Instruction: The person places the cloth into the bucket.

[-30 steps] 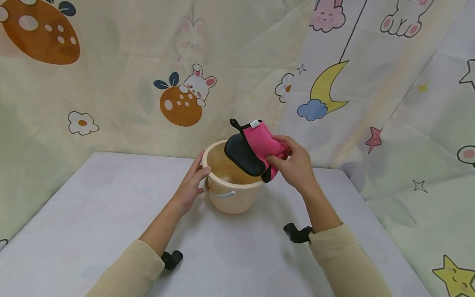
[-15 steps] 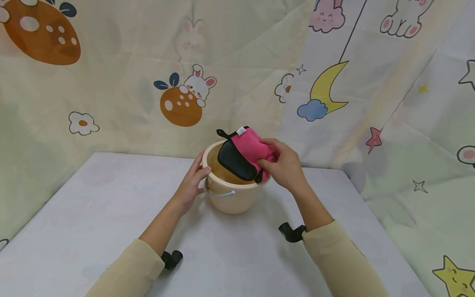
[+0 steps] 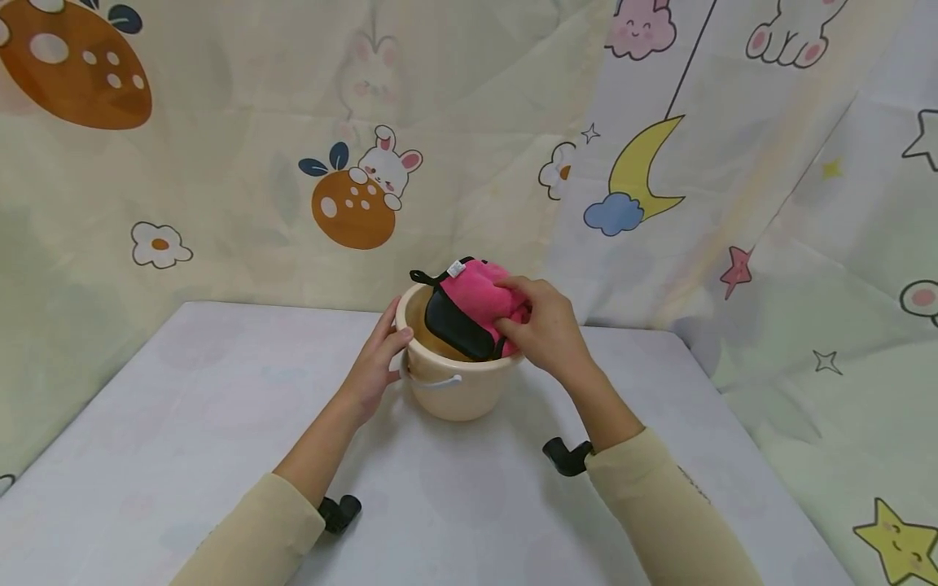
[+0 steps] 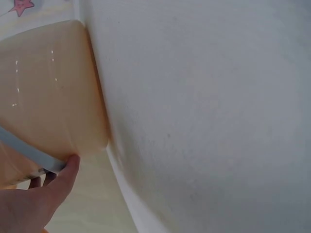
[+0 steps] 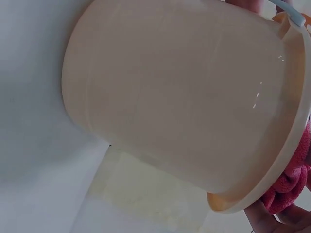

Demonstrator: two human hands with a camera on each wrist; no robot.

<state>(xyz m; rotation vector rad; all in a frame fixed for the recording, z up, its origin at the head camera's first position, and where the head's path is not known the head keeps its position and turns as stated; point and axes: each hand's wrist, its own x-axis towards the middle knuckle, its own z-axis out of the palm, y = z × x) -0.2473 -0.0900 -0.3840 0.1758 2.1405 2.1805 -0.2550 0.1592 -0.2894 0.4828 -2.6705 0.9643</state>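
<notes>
A cream bucket (image 3: pixel 463 392) with a pale grey handle (image 3: pixel 436 382) stands upright on the table. My left hand (image 3: pixel 372 358) holds its left side, thumb at the rim and fingers round the outer wall. In my right hand (image 3: pixel 544 330) I pinch a bunched pink fleece mitt-like cloth (image 3: pixel 478 295) with a black pad (image 3: pixel 456 325), a black loop and a small white tag. It lies tilted over the bucket's mouth, its lower part inside the rim. The right wrist view shows the pink fleece folds (image 5: pixel 284 189) past the rim, beside my fingertips.
The white table (image 3: pixel 220 407) spreads round the bucket. Behind it hangs a cartoon-printed cloth (image 3: pixel 242 187). Black wrist mounts (image 3: pixel 339 513) stick out at both sleeves.
My right hand has moved left and down, bringing the pink cloth from above the bucket's right rim into its mouth. My left hand stays on the bucket.
</notes>
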